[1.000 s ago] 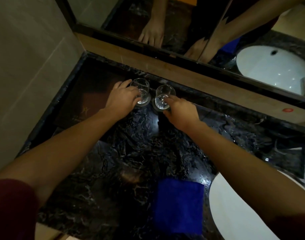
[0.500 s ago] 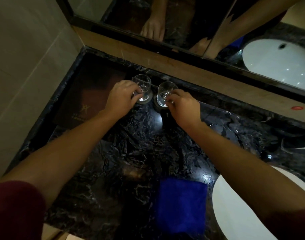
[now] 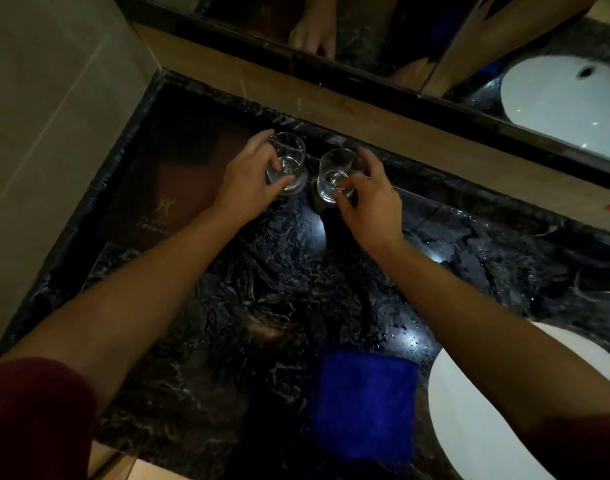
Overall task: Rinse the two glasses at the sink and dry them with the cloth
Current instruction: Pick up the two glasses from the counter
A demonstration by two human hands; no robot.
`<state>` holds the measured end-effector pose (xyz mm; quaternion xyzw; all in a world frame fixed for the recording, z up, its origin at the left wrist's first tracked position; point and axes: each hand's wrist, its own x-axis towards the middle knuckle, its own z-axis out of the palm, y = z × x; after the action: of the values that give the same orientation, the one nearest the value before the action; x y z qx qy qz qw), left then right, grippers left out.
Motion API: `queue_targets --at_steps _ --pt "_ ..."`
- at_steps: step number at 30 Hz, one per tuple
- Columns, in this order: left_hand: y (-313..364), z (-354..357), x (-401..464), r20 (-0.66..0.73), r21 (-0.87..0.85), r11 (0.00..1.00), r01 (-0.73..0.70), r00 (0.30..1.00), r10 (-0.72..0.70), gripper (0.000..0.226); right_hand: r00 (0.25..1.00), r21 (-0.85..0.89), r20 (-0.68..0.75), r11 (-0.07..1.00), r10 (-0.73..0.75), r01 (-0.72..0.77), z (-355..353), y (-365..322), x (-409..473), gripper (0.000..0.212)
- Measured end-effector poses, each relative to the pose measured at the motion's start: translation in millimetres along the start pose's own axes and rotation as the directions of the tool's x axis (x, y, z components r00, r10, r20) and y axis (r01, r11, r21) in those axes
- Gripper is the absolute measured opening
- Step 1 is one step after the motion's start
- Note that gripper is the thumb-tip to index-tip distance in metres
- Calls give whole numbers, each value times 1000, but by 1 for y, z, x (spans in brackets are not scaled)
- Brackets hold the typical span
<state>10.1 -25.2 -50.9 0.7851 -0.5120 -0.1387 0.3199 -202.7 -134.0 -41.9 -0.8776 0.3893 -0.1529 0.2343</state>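
head view: left hand (image 3: 243, 183) and right hand (image 3: 371, 202) each grip a clear, upright glass (image 3: 289, 157).

My only view comes from the head camera, worn high and tipped steeply down over a dark marble counter (image 3: 262, 306), wide enough to bend its edges. It faces the wall mirror (image 3: 366, 46) at the top, stands close over both forearms, and catches the white sink (image 3: 476, 410) at lower right, which the mirror shows again.
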Motion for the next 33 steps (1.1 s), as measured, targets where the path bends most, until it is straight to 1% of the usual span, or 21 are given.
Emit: queue_targets --at_steps 3,6,11,14,18,20,23,25,28,30,31,33 --pt "-1 2 4 8 -54 998 34 999 -34 37 1000 28 12 1000 7 -8 3 2 1 21" --pt "3 5 8 26 -120 988 96 995 -93 39 998 51 32 997 50 -52 7 2 5 24" --pt "6 7 10 -15 -194 969 150 988 -156 36 995 83 52 993 81 -85 9 2 11 28" --pt "7 5 8 -28 -241 955 176 982 -188 34 996 108 29 990 83 -86 7 1 10 30" --pt "18 -5 2 -53 -309 938 155 982 -179 35 997 155 -26 985 77 -72 -1 -3 5 30" --pt "28 -12 1 -51 -361 919 158 981 -189 43 995 209 -46 975 84 -73 -10 -6 3 30" --pt "43 -23 -9 -46 -483 862 155 978 -201 66 991 271 -80 959 108 -83 -28 -12 -5 32" --pt "54 -28 -20 -55 -519 844 138 979 -195 73 987 288 -122 955 105 -66 -45 -17 -16 40" --pt "65 -31 -33 -30 -542 824 167 976 -217 79 983 312 -150 949 106 -55 -65 -21 -31 67" --pt "67 -33 -38 0 -559 803 208 968 -250 80 984 324 -130 943 122 -74 -73 -21 -38 83" --pt "70 -35 -40 26 -580 783 225 966 -259 80 986 321 -122 944 116 -72 -79 -21 -44 88" --pt "72 -38 -44 86 -617 737 275 955 -284 78 989 319 -88 944 119 -85 -86 -19 -52 90"
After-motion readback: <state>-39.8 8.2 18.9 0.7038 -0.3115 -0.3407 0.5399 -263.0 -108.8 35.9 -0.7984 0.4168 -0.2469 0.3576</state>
